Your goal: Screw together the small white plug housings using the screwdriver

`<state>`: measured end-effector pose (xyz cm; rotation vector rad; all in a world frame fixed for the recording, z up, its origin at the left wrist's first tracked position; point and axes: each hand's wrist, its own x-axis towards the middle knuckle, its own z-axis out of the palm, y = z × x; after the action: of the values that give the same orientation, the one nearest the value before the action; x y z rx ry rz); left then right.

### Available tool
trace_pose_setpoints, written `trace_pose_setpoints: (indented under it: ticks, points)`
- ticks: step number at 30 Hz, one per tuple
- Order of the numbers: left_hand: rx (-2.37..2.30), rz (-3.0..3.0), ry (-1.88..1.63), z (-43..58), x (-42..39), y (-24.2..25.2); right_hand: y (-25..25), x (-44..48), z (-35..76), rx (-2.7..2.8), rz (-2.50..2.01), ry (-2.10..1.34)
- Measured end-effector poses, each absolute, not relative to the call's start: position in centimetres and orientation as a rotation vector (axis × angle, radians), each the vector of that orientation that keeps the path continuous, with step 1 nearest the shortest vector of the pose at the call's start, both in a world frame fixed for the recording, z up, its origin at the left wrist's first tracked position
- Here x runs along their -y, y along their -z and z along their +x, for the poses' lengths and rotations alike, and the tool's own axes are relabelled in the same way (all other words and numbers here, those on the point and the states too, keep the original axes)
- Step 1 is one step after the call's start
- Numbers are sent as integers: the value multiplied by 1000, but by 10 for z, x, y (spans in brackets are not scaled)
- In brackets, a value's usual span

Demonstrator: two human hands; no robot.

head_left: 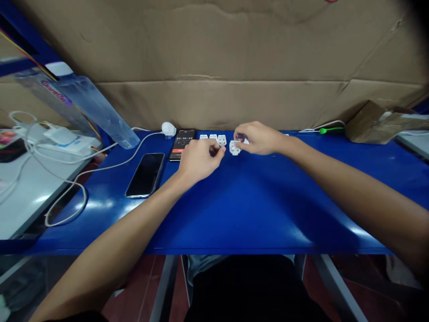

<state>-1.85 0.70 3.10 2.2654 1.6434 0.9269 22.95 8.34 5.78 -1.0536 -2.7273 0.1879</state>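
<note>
"One blue table (234, 210) is carrying your work; what are you doing on it?"

"My left hand (199, 158) is curling; whether it is gripping anything, I cannot tell. My right hand (258, 137) is pinching."

"And how far are you coming?"

"Near the lit phone (181, 144), three white blocks (213, 136) are sitting in a row; these, I think, are looking done. A single block (234, 148) is resting in that pinch, apart from them, so probably it is remaining."

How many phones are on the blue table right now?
2. The dark-screened phone lies front left; the timer phone lies farther back, partly covered by the left hand. Others may be hidden.
</note>
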Motion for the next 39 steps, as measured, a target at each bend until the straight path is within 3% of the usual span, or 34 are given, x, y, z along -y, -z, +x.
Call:
trace_pose_setpoints:
  ticks: [7, 28, 35, 39]
  points:
    - [-1659, 2316, -881, -18, -6, -26, -56, -132, 217, 2842, -1182, -98]
    - [-1652, 2386, -828, -15, -3, -28, -58, -135, 235, 2900, -1381, -39]
    - [-1655, 2374, -806, -16, -4, -27, -76, -117, 242, 2774, -1301, -61]
    - [-1648, 2354, -763, -15, -4, -27, -70, -73, 240, 2882, -1033, -272]
